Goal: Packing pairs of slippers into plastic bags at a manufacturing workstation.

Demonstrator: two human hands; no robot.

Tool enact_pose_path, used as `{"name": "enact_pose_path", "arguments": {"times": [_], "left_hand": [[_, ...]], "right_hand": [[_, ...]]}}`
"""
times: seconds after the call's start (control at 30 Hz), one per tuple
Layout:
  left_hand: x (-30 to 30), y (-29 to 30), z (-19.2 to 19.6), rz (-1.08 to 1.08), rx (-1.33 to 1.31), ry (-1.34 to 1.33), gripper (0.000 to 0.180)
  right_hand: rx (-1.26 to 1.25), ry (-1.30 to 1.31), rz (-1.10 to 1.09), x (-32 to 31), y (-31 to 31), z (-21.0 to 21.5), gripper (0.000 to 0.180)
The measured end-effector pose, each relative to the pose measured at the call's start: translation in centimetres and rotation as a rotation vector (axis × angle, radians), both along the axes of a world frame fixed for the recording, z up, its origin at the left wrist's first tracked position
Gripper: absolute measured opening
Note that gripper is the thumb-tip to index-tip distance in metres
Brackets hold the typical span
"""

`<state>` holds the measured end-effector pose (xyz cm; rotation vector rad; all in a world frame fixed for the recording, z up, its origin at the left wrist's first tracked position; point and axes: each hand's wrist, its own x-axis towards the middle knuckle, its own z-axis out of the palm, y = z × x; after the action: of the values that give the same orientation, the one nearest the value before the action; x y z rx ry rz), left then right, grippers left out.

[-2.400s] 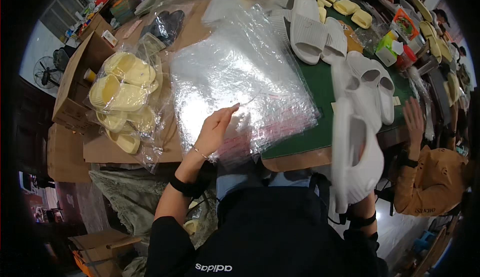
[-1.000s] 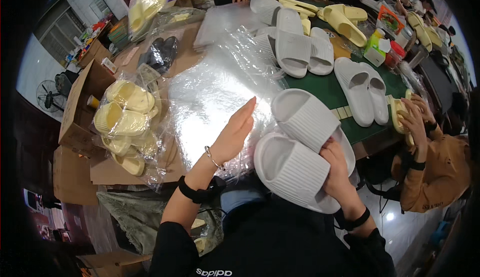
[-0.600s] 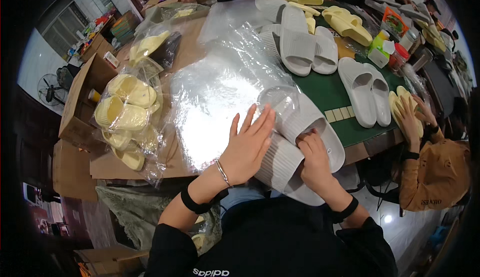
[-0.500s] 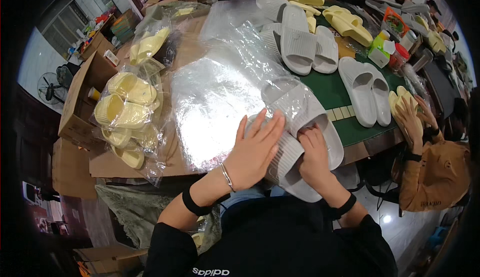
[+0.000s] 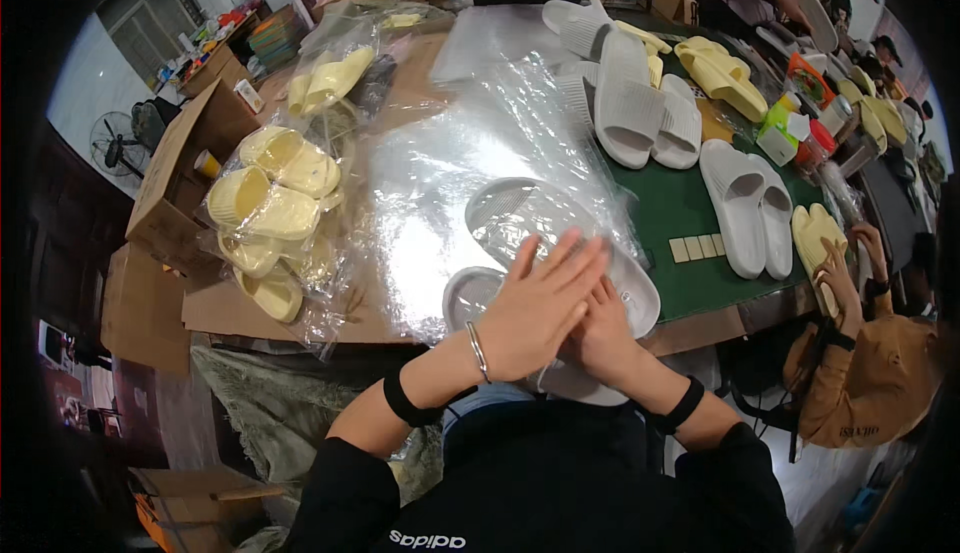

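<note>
A pair of grey slippers (image 5: 638,288) lies at the table's near edge, side by side, with heels toward me. Clear plastic covers at least the toe end of the farther slipper; how far it reaches over the nearer one I cannot tell. My left hand (image 5: 535,318) rests across the pair, fingers stretched out and nothing gripped. Close against it on the slippers is my right hand (image 5: 608,338), its fingers largely hidden behind the left. Under the slippers' toes spreads a stack of shiny clear plastic bags (image 5: 430,203).
Bagged yellow slippers (image 5: 265,203) pile up at the left beside an open cardboard box (image 5: 185,168). Unbagged grey slippers (image 5: 740,208) and yellow slippers (image 5: 722,73) stand on a green mat (image 5: 665,208). A co-worker's hands (image 5: 845,278) touch yellow slippers at the right; others stand across the table.
The grey slippers have shifted left, toe ends over the plastic stack. My right hand has left the strap and come against my left. Across the table, a person's hand has drawn back from the slippers.
</note>
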<state>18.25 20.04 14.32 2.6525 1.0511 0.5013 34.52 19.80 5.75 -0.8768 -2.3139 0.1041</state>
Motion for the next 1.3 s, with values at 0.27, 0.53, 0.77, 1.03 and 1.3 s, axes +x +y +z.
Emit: {"name": "enact_pose_path", "arguments": {"times": [0.27,0.53,0.77,1.03,1.3], "left_hand": [[3.4,-4.5,-1.9,-0.336,-0.140,-0.088,0.055],[4.0,-5.8,-1.9,-0.285,-0.146,-0.219,0.063],[-4.1,-1.2,-7.5,0.804,0.036,-0.598,0.084],[-3.5,0.1,-9.9,0.575,-0.884,-1.458,0.092],[-2.7,-2.1,-3.8,0.433,-0.827,-1.307,0.057]], "right_hand": [[0.092,0.090,-0.072,-6.1,4.1,0.7,0.024],[-0.107,-0.021,-0.349,-7.8,9.2,1.5,0.032],[-0.221,0.005,-0.325,-8.2,11.4,-1.7,0.039],[0.069,0.421,-0.384,-8.2,10.0,0.6,0.035],[-0.001,0.273,-0.194,-13.8,12.0,14.4,0.047]]}}
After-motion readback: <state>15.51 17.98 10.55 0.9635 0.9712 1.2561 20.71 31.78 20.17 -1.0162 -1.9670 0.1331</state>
